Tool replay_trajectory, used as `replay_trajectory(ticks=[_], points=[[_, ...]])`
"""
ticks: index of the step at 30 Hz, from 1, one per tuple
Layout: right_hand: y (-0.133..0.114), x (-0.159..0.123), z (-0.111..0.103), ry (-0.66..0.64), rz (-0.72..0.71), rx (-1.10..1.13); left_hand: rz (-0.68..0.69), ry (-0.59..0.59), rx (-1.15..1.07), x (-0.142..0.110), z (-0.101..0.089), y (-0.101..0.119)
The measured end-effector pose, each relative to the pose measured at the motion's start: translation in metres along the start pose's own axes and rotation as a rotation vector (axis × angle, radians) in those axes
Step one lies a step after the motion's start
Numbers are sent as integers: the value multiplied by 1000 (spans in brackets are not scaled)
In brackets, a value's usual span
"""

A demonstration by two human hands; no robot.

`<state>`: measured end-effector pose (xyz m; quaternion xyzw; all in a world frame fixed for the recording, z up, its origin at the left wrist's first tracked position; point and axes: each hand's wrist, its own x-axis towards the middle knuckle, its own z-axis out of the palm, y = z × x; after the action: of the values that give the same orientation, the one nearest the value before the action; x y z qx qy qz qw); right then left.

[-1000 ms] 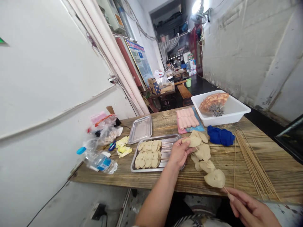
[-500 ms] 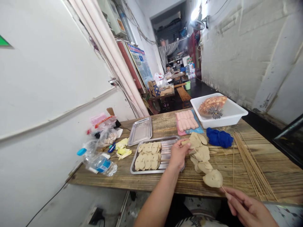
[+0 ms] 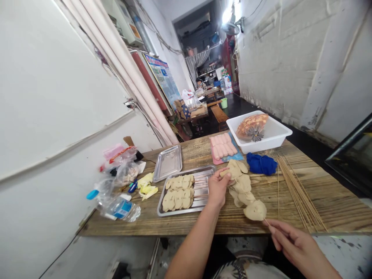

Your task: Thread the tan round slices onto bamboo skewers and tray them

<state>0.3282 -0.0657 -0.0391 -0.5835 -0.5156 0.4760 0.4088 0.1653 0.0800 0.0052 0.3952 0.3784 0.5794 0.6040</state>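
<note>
While the left hand (image 3: pixel 217 188) pinches a beige slice (image 3: pixel 226 173) at the edge of the loose slices (image 3: pixel 241 184) just right of the steel tray (image 3: pixel 203 174), the right hand (image 3: pixel 293 244) grips the end of a bamboo skewer (image 3: pixel 266 221) carrying one slice (image 3: pixel 255 210) at the wooden table's (image 3: pixel 290 209) near edge. Filled skewers (image 3: pixel 178 192) lie on the tray; bare sticks (image 3: pixel 296 190), a blue cloth (image 3: pixel 261 164) and a white tub (image 3: pixel 270 135) sit farther right.

Right hand (image 3: pixel 296 248) partly off-frame
</note>
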Motion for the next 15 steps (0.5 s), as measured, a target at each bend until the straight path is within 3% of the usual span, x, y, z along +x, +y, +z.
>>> replay_trajectory(ticks=[15], points=[[1,5,-2,100,-101,-73,-154,72,-207,0,3,4]])
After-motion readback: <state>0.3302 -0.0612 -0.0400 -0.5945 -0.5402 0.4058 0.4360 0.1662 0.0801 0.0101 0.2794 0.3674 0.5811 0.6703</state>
